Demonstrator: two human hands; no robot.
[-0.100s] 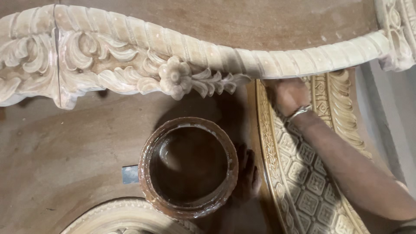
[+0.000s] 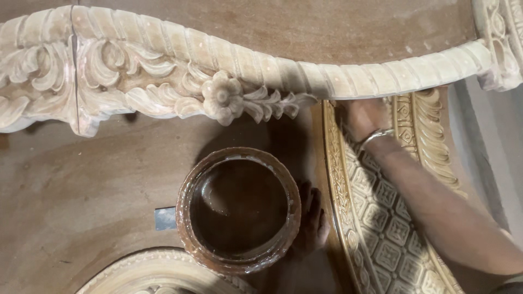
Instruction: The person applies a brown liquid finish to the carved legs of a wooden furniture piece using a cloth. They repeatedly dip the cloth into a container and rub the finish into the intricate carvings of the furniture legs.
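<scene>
from the head camera, take the round brown pot (image 2: 238,209) of dark liquid as your landmark. it stands low in the middle of the view on the dusty brown floor (image 2: 81,179), open at the top, its rim and wall smeared with glossy drips.

your left hand (image 2: 313,220) lies against the pot's right side, fingers spread along the wall in shadow; whether the grip is closed round the pot or only resting on it, you cannot tell from here.

your right hand (image 2: 364,117) is up and to the right of the pot, with a metal bangle (image 2: 376,135) at the wrist. it presses at the top of the curved gilded panel (image 2: 381,218) that runs down just right of the pot, right under the pale carved rail. the fingers are tucked under that rail, so you cannot tell whether the grip there is shut on anything.

above the pot the pale carved rail (image 2: 163,76) crosses the whole view, with a carved flower (image 2: 223,98) almost straight above the pot. below the pot, a pale carved round piece (image 2: 158,272) touches or nearly touches its base. a small grey scrap (image 2: 165,218) lies just left of it.

the pot looks heavy with liquid, stiff-walled and likely slippery where wet; it would spill if tilted. take hold low on the wall with a broad grip, keeping it level.
</scene>
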